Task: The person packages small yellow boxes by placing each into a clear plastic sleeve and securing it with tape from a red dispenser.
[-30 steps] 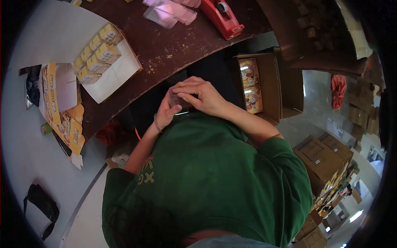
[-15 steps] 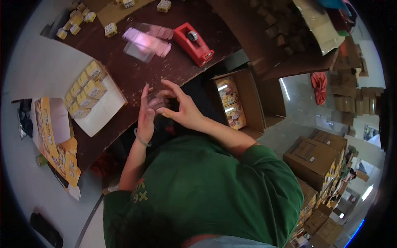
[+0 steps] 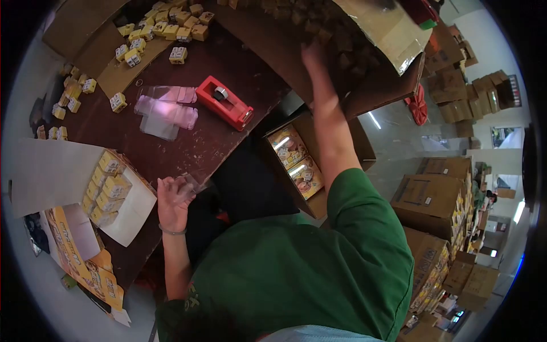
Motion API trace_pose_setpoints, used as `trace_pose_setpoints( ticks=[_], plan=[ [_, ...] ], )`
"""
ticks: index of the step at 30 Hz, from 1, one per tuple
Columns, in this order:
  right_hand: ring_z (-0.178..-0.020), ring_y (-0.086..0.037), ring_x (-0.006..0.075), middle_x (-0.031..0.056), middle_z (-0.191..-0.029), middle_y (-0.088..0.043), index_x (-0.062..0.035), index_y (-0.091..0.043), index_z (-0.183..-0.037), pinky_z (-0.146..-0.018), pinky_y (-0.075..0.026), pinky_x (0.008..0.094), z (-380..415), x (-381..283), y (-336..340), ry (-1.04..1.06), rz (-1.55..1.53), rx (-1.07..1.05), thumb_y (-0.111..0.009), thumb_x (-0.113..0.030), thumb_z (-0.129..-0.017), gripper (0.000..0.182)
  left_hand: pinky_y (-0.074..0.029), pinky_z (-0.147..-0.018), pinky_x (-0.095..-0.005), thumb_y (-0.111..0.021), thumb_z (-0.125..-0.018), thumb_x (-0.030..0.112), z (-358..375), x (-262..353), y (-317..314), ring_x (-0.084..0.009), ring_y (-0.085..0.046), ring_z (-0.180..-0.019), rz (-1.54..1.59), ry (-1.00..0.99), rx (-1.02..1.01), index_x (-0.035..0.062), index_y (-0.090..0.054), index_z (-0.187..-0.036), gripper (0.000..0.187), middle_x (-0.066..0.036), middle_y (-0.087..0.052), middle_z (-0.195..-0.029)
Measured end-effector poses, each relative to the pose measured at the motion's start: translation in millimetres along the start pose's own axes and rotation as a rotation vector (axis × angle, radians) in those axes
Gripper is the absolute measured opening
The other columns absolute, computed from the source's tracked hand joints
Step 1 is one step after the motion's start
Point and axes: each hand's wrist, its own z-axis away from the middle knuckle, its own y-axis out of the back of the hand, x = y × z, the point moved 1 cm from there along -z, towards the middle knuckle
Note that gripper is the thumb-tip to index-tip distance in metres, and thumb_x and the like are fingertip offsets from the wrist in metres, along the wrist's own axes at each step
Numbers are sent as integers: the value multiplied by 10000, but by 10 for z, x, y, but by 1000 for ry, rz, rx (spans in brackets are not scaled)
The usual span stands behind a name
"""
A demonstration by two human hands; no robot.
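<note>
My left hand (image 3: 172, 206) is closed on a clear plastic box (image 3: 190, 185) by the near edge of the dark red table (image 3: 196, 148). My right hand (image 3: 313, 56) reaches into a large cardboard box (image 3: 383, 85) at the upper right, among small yellow-brown blocks (image 3: 344, 41). Its fingers are dim and partly hidden, so I cannot make out what they touch. On the table, flat clear plastic sheets (image 3: 161, 126) with a pinkish sheen lie beside a red tape dispenser (image 3: 225, 104).
Several small yellow printed blocks (image 3: 170, 31) are piled on cardboard at the far left. A white open box (image 3: 134, 219) holds rows of similar blocks (image 3: 108, 191). Beside my legs stands a carton (image 3: 313, 206) with printed packs (image 3: 306, 176). Stacked cartons (image 3: 424, 196) stand on the right.
My right hand has left the clear plastic piece and gone up and right into the large cardboard box. My left hand keeps the plastic, now lower and farther left. The whole view has shifted.
</note>
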Motion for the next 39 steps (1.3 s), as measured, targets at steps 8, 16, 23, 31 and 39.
trace_pose_setpoints(
  ticks=[8, 16, 23, 31, 39],
  plan=[
    [-1195, -545, 328, 206, -1291, -560, 23, -456, -1365, -1019, -427, 401, -152, 1686, -396, -459, 376, -192, -657, -240, -828, 630, -557, -718, -367, -497, -947, 330, -44, -135, -144, -253, -622, -950, -54, 111, 34, 72, -537, -1142, 326, -101, -597, -1075],
    [-1065, -579, 169, 43, -1094, -623, -53, -600, -1207, -922, -463, 319, 1584, -1625, 441, 83, -1083, -978, -879, -308, -667, 659, -565, -636, -305, -537, -929, 511, -94, -143, -446, -204, -633, -848, -304, 241, -402, 20, -521, -1212, 567, -108, -616, -979],
    [-993, -589, 321, 108, -1021, -621, -53, -603, -1107, -897, -443, 388, 2311, -1964, 252, 231, -901, -828, -819, -341, -704, 540, -569, -565, -321, -433, -968, 538, 17, -263, -345, -234, -671, -799, -98, 394, -307, 51, -566, -1131, 531, -117, -650, -948],
    [-1232, -517, 215, 121, -1382, -516, -26, -398, -1459, -1069, -376, 357, 2141, -1805, 354, -12, -1249, -1264, -593, -188, -932, 585, -588, -534, -344, -422, -950, 582, 154, -233, -322, -269, -695, -786, 103, 447, -317, -2, -575, -1140, 632, -129, -679, -926],
    [-1409, -344, 277, 119, -1505, -392, -101, -425, -1456, -1152, -296, 413, 1932, -2026, 429, 492, -1058, -1414, -661, -3, -763, 739, -583, -531, -335, -431, -942, 583, 213, -188, -288, -263, -694, -780, 84, 493, -356, -11, -574, -1133, 641, -130, -678, -916]
  ],
)
